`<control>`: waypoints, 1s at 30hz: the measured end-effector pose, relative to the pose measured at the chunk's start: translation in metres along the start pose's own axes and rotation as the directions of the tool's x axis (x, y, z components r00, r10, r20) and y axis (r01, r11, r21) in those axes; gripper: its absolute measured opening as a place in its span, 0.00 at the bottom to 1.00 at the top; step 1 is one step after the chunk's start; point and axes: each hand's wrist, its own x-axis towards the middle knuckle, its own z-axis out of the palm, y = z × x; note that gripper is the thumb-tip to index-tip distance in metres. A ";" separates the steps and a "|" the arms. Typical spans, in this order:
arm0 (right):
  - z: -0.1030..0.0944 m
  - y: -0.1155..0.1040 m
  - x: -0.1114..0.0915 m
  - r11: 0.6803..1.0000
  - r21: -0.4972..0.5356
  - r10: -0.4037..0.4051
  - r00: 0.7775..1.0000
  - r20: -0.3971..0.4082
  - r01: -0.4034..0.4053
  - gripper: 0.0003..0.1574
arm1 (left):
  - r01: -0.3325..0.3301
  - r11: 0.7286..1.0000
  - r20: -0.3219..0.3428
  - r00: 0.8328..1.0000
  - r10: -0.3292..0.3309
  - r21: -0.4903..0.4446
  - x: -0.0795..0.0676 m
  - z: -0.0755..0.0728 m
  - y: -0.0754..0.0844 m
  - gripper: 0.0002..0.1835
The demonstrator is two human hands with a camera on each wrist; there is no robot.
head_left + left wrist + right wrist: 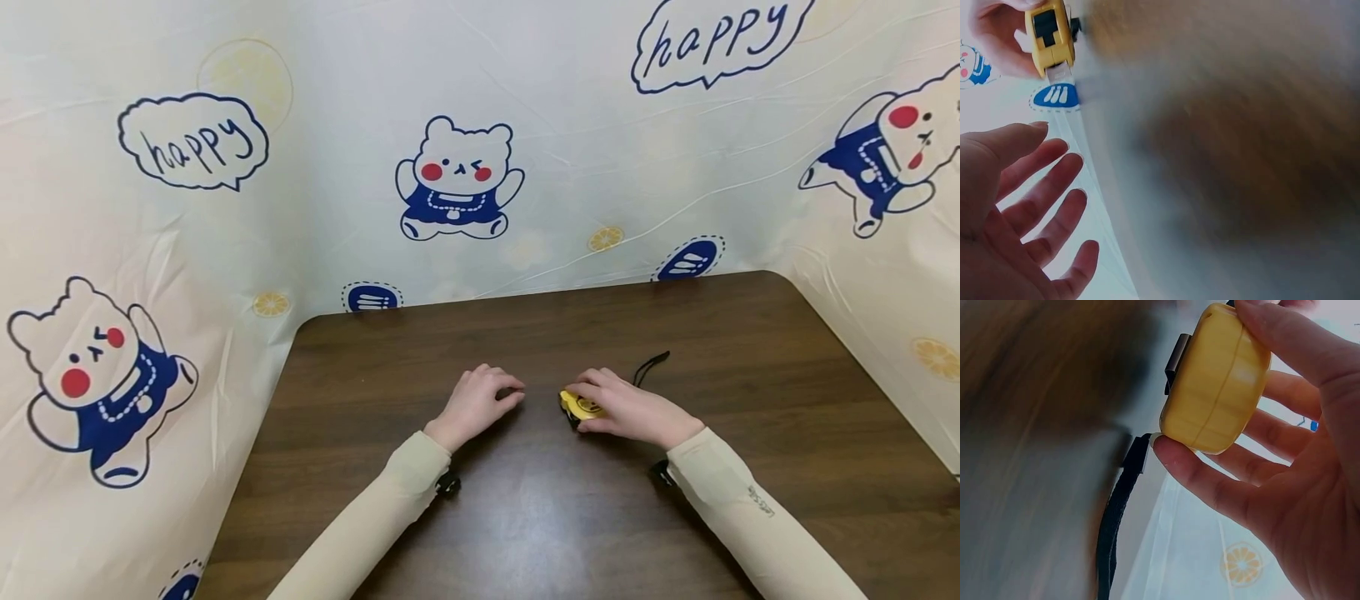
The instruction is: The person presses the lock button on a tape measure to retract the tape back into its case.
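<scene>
A yellow tape measure (575, 407) with black parts is held by the right hand (626, 408) over the right middle of the table. In the right wrist view, thumb and fingers grip the case (1216, 381), and a black wrist strap (1115, 519) trails from it. The left wrist view shows its front face (1052, 37), where a short bit of blade end (1059, 74) shows at the mouth. To the left, apart from the tape measure, the left hand (480, 402) stays near the tabletop with bent, loose fingers and holds nothing.
A dark brown wooden table (375, 533) spreads beneath both arms. Behind it and at its sides hangs a pale curtain (337, 208) printed with bears, lemon slices and the word happy. Both wrists carry small black devices, such as the left one (447, 484).
</scene>
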 end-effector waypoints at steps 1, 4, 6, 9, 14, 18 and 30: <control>-0.001 0.001 -0.002 1.000 -0.001 0.006 1.000 -0.002 -0.006 0.34 | 0.008 1.000 -0.006 1.000 -0.008 0.000 -0.002 -0.001 -0.002 0.10; -0.002 0.007 -0.008 1.000 -0.009 0.019 1.000 -0.011 -0.019 0.33 | 0.036 0.999 -0.027 0.999 -0.036 -0.004 -0.009 -0.005 -0.009 0.10; -0.003 0.011 -0.012 0.999 -0.017 0.027 0.999 -0.018 -0.027 0.33 | 0.057 0.998 -0.036 0.998 -0.057 -0.007 -0.014 -0.008 -0.015 0.10; -0.004 0.018 -0.020 0.999 -0.023 0.043 0.999 -0.024 -0.044 0.33 | 0.087 0.996 -0.046 0.995 -0.087 -0.006 -0.023 -0.013 -0.022 0.11; -0.009 0.030 -0.032 0.996 -0.029 0.079 0.996 -0.035 -0.080 0.33 | 0.145 0.989 -0.047 0.988 -0.145 -0.015 -0.038 -0.023 -0.033 0.11; -0.013 0.040 -0.042 0.993 -0.049 0.101 0.993 -0.061 -0.104 0.33 | 0.190 0.982 -0.057 0.980 -0.190 -0.012 -0.051 -0.030 -0.042 0.11; -0.025 0.071 -0.065 0.988 -0.090 0.111 0.980 -0.166 -0.127 0.33 | 0.288 0.957 -0.080 0.954 -0.289 -0.031 -0.084 -0.047 -0.067 0.12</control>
